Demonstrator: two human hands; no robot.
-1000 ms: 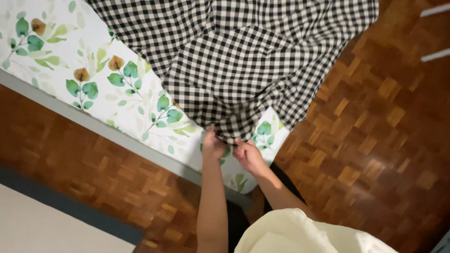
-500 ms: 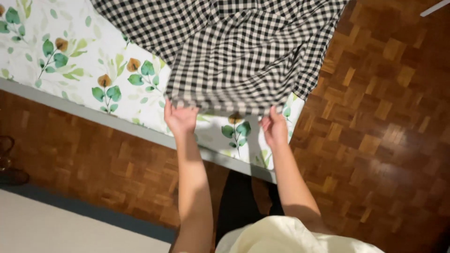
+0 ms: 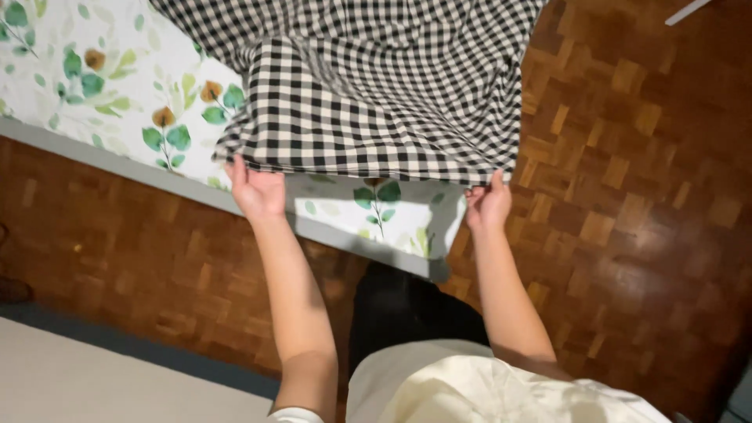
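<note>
A black-and-white checked cloth (image 3: 368,94) lies spread over a bed with a white sheet printed with green leaves and orange flowers (image 3: 117,94). My left hand (image 3: 257,190) grips the cloth's near edge at its left corner. At the right corner, my right hand (image 3: 487,205) pinches the same edge near the bed's corner. The edge is pulled taut between the two hands. The cloth hides most of the bed's right part.
The bed's grey edge (image 3: 117,166) runs diagonally from upper left to lower middle. Brown parquet floor (image 3: 627,196) surrounds it. A pale mat or rug (image 3: 94,376) lies at the lower left. My cream top (image 3: 486,388) fills the bottom.
My hands, close together on one bunched corner a second ago, have moved far apart along the cloth's edge, stretching it flat and wide.
</note>
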